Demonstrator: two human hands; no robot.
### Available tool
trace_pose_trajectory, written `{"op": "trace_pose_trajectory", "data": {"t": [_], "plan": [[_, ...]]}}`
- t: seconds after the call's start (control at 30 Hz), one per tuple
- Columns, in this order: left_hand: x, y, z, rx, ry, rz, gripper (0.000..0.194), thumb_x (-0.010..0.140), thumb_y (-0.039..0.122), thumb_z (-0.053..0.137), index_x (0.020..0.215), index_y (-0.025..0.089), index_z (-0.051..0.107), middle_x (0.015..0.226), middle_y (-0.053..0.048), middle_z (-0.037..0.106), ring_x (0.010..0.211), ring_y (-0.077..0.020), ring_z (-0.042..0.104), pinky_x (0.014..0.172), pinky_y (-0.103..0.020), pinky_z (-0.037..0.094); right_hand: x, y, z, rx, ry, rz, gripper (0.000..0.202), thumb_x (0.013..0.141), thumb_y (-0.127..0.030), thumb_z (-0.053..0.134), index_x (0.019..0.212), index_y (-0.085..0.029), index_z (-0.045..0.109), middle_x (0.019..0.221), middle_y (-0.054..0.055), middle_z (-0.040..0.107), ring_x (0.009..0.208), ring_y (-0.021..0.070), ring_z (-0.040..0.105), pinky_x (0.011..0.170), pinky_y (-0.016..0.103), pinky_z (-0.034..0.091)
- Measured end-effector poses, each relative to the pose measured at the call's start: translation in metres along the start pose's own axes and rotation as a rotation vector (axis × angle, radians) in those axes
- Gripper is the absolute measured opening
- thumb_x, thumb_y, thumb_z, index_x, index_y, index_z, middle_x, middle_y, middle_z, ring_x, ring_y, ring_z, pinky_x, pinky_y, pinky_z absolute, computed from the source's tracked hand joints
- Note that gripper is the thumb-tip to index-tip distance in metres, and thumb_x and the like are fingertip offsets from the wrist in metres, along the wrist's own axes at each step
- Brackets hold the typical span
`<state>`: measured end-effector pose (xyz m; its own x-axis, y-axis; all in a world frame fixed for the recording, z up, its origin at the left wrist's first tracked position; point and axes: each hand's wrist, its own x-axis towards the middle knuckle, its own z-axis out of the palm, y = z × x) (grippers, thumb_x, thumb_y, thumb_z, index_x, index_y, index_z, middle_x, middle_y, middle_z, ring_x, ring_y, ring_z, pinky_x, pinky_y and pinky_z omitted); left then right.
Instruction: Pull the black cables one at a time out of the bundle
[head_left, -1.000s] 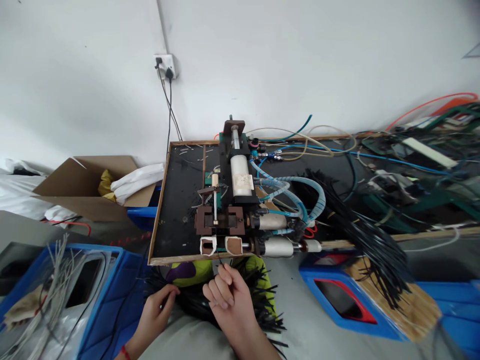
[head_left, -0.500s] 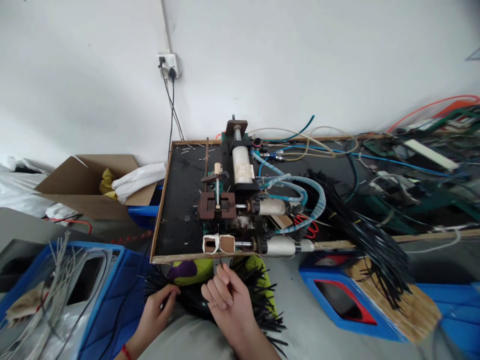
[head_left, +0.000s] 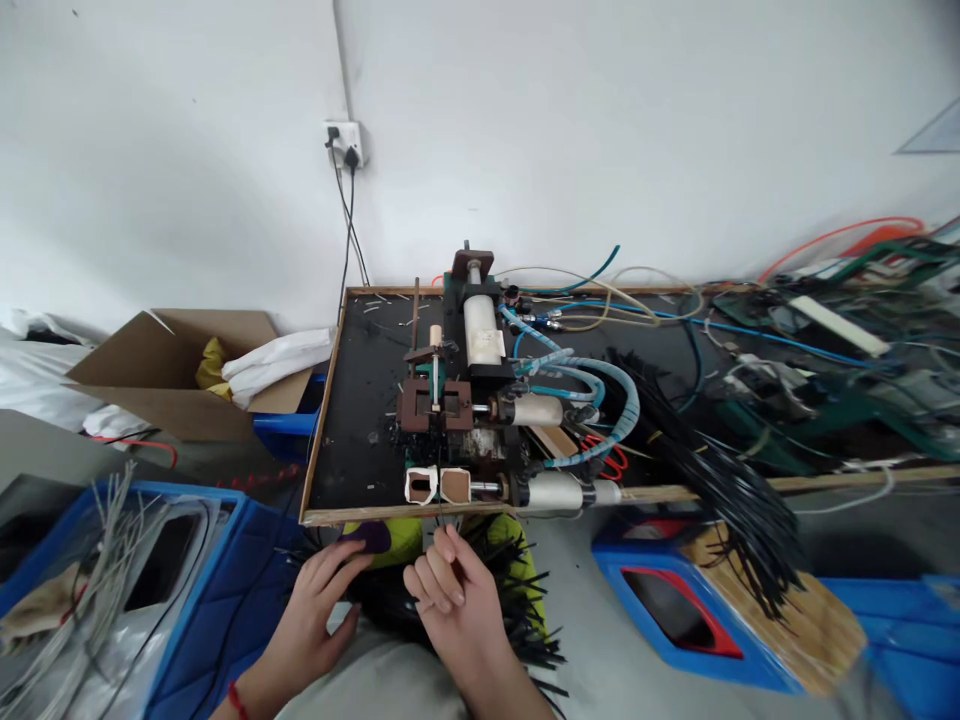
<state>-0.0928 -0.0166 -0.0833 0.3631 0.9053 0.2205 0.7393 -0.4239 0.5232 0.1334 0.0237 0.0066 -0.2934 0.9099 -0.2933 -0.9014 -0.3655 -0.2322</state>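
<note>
Just below the bench's front edge, my right hand (head_left: pixel 457 600) pinches a thin black wire (head_left: pixel 440 512) that runs up to the white-edged clamp (head_left: pixel 437 486) of a pneumatic machine. To its left is my left hand (head_left: pixel 319 605), its thumb and fingers apart over my lap, holding nothing that I can see. Beneath both hands lies a bundle of black wires (head_left: pixel 394 592), partly covered by them. Behind the front clamp stands a brown metal jaw block (head_left: pixel 435 407) with a vertical rod.
A black bench (head_left: pixel 352 400) with a wooden rim carries blue air hoses (head_left: pixel 626 400) and another black wire bundle (head_left: pixel 739 500) hanging over its edge. Left are a blue crate (head_left: pixel 199 590) with pale wires and an open cardboard box (head_left: pixel 172 390). Another blue crate (head_left: pixel 637 600) is at right.
My left hand has opened and moved up slightly, its fingers now spread. In the front clamp, a gap now shows between its two halves. My right hand has stayed nearly still.
</note>
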Motion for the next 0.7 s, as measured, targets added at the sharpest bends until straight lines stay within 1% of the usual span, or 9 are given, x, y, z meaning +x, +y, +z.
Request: {"op": "trace_pose_trajectory", "data": {"t": [0.1, 0.2, 0.33, 0.4, 0.47, 0.53, 0.57, 0.63, 0.7], "plan": [[0.006, -0.003, -0.001, 0.184, -0.147, 0.049, 0.085, 0.076, 0.006, 0.055, 0.157, 0.023, 0.04, 0.161, -0.011, 0.046, 0.149, -0.0327, 0.037, 0.124, -0.056, 0.023, -0.001, 0.003, -0.002, -0.133, 0.009, -0.085, 0.037, 0.09, -0.037, 0.074, 0.062, -0.02, 0.058, 0.039, -0.013, 0.028, 0.04, 0.0073, 0.014, 0.05, 0.026, 0.023], [0.009, -0.004, 0.002, 0.252, -0.329, 0.079, 0.097, 0.065, 0.006, 0.057, 0.158, 0.026, 0.038, 0.16, -0.007, 0.048, 0.147, -0.0319, 0.04, 0.125, -0.058, 0.01, -0.003, 0.009, -0.009, -0.443, 0.081, -0.254, 0.044, 0.092, -0.05, 0.071, 0.063, -0.019, 0.058, 0.04, -0.012, 0.031, 0.04, 0.007, 0.02, 0.048, 0.026, 0.021], [0.016, 0.006, 0.005, 0.326, -0.412, -0.047, 0.085, 0.063, 0.008, 0.061, 0.145, 0.029, 0.055, 0.151, -0.007, 0.057, 0.139, -0.0328, 0.047, 0.118, -0.053, 0.025, -0.012, 0.013, -0.013, -0.864, 0.194, -0.386, 0.048, 0.094, -0.062, 0.062, 0.075, -0.018, 0.066, 0.042, -0.01, 0.04, 0.04, 0.0081, 0.031, 0.046, 0.024, 0.024], [0.02, 0.015, 0.005, 0.374, -0.427, -0.089, 0.069, 0.068, 0.013, 0.063, 0.136, 0.024, 0.061, 0.142, -0.011, 0.063, 0.13, -0.0333, 0.053, 0.112, -0.051, 0.032, -0.022, 0.007, -0.012, -1.047, 0.173, -0.429, 0.048, 0.098, -0.06, 0.055, 0.078, -0.018, 0.069, 0.047, -0.005, 0.053, 0.045, 0.0116, 0.045, 0.051, 0.025, 0.037], [0.023, 0.021, 0.005, 0.387, -0.438, -0.091, 0.053, 0.074, 0.018, 0.063, 0.128, 0.018, 0.065, 0.134, -0.015, 0.066, 0.122, -0.0344, 0.057, 0.106, -0.05, 0.036, -0.035, -0.008, -0.016, -1.319, 0.182, -0.486, 0.05, 0.101, -0.058, 0.047, 0.083, -0.019, 0.072, 0.065, 0.004, 0.07, 0.061, 0.0179, 0.062, 0.064, 0.029, 0.048], [0.022, 0.025, 0.006, 0.382, -0.447, -0.09, 0.045, 0.078, 0.02, 0.061, 0.122, 0.015, 0.067, 0.129, -0.018, 0.068, 0.119, -0.0355, 0.058, 0.1, -0.049, 0.039, -0.054, -0.031, -0.033, -1.693, 0.304, -0.471, 0.054, 0.102, -0.057, 0.038, 0.09, -0.019, 0.075, 0.09, 0.011, 0.078, 0.083, 0.0237, 0.07, 0.078, 0.032, 0.052], [0.021, 0.026, 0.006, 0.378, -0.451, -0.093, 0.042, 0.079, 0.02, 0.061, 0.12, 0.015, 0.067, 0.125, -0.018, 0.068, 0.117, -0.0353, 0.059, 0.098, -0.048, 0.04, -0.066, -0.045, -0.046, -1.915, 0.417, -0.387, 0.056, 0.102, -0.058, 0.034, 0.094, -0.021, 0.075, 0.097, 0.011, 0.078, 0.09, 0.0248, 0.071, 0.08, 0.031, 0.053], [0.016, 0.026, 0.006, 0.369, -0.454, -0.1, 0.039, 0.082, 0.021, 0.059, 0.12, 0.014, 0.066, 0.121, -0.018, 0.069, 0.116, -0.0353, 0.059, 0.097, -0.048, 0.04, -0.098, -0.074, -0.078, -2.066, 0.628, -0.242, 0.053, 0.099, -0.055, 0.038, 0.089, -0.019, 0.075, 0.089, 0.016, 0.078, 0.086, 0.0294, 0.072, 0.077, 0.036, 0.053], [0.01, 0.026, 0.003, 0.366, -0.466, -0.104, 0.035, 0.083, 0.023, 0.059, 0.116, 0.013, 0.068, 0.119, -0.019, 0.069, 0.115, -0.0368, 0.06, 0.096, -0.048, 0.041, -0.139, -0.099, -0.109, -2.143, 0.781, -0.057, 0.045, 0.094, -0.048, 0.049, 0.065, -0.02, 0.069, 0.072, 0.017, 0.076, 0.075, 0.0328, 0.073, 0.069, 0.039, 0.052]]}}
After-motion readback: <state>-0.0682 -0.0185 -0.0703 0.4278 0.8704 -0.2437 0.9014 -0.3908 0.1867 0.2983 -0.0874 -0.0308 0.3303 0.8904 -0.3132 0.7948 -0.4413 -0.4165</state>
